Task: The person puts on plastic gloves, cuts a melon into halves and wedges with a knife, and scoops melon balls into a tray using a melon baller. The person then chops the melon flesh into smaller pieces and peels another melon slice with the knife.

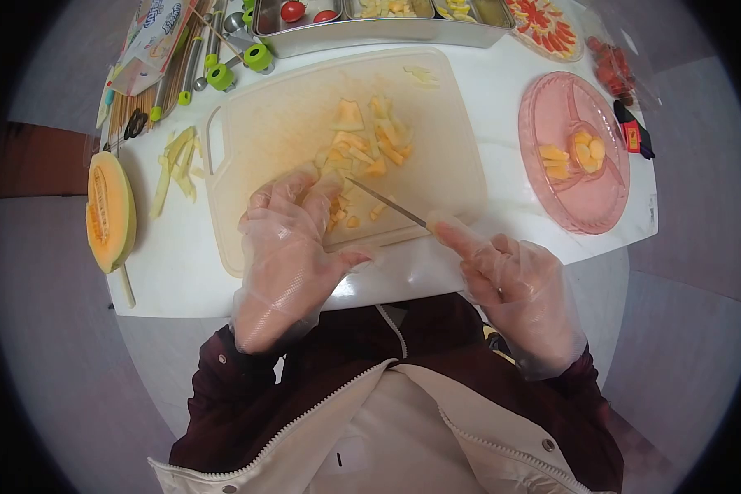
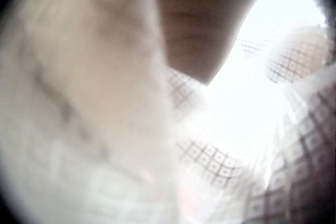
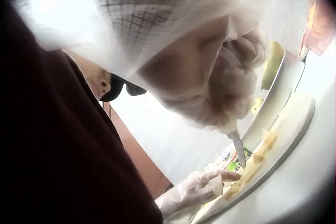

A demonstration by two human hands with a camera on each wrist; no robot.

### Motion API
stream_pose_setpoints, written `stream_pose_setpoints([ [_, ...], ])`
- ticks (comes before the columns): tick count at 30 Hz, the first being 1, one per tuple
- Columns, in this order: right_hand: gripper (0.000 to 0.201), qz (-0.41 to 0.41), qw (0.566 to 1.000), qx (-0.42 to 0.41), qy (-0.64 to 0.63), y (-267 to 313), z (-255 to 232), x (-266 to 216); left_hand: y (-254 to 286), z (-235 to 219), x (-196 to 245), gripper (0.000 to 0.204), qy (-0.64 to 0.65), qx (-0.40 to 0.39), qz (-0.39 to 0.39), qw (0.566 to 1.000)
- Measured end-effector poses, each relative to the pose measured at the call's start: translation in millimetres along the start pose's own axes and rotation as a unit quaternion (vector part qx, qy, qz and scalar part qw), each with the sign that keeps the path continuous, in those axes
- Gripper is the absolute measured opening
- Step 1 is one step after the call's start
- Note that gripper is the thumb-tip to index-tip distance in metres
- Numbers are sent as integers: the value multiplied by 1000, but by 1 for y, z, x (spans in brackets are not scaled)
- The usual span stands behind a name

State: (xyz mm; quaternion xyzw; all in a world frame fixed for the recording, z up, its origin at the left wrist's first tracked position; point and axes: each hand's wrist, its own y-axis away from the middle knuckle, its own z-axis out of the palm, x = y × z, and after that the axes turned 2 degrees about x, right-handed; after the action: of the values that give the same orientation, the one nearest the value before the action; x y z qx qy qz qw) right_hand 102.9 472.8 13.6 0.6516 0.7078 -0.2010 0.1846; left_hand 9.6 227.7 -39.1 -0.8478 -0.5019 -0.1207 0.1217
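Note:
A small knife [image 1: 391, 204] is gripped in my right hand [image 1: 519, 280], which wears a clear plastic glove. Its blade points left, with the tip among cut pieces of orange melon [image 1: 350, 118] on the cream cutting board [image 1: 280, 107]. My left hand [image 1: 281, 247], gloved too, reaches over the board's near left part. Its fingertips rest on melon pieces beside the knife tip, while the thumb stands out to the right. In the right wrist view the knife [image 3: 238, 148] slants down toward the left hand [image 3: 197, 188]. Glove plastic fills most of the blurred left wrist view.
A melon half [image 1: 111, 214] and rind strips [image 1: 175, 165] lie left of the board. On the right stands a pink divided plate [image 1: 572, 99] with fruit pieces. Metal trays [image 1: 387, 33] line the back, beside green-handled tools [image 1: 258, 58] and a fruit platter [image 1: 547, 29].

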Motion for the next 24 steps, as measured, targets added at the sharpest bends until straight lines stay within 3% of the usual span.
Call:
stream_pose_setpoints([
  [6,62,1,998,-14,64,-1,3,-4,0,-1,0,81,3,-10,-10,1000],
  [9,62,-9,1000,8,-21,-1,6,6,0,-1,-3,83,10,-1,9,1000],
  [13,59,3,1000,14,13,2,5,2,2,-5,0,83,22,-27,-20,999],
  [22,60,-10,1000,-6,11,0,6,1,3,-4,-4,85,-2,11,5,1000],
  [24,56,-15,998,-3,64,-2,6,0,2,-4,-4,86,-2,7,-6,1000],
])
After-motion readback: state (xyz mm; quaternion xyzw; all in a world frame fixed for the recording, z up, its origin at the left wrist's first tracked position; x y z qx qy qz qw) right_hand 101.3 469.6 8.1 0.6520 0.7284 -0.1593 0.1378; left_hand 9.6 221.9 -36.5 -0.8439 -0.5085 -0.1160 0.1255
